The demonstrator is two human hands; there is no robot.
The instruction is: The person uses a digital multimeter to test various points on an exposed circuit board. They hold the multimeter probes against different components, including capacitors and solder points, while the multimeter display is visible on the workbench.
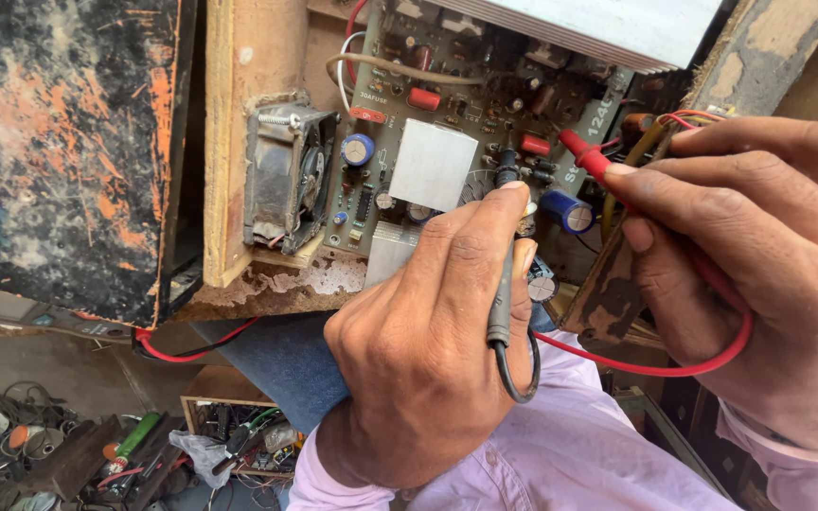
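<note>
My left hand (428,341) grips a black test probe (502,284), its tip set on the green circuit board (400,114) beside a square silver heat sink (433,163). My right hand (759,255) pinches a red test probe (584,156) between thumb and fingers, with the tip touching the board near a blue capacitor (568,212). The red lead (674,364) loops under my right hand. The black lead curls below my left fingers. Both wrists wear pale pink sleeves.
The board sits inside a worn wooden cabinet (239,142) with a small dusty fan (286,175) at its left. A large finned aluminium heat sink (598,28) is at the top. A cluttered box of tools and wires (144,454) lies on the floor below left.
</note>
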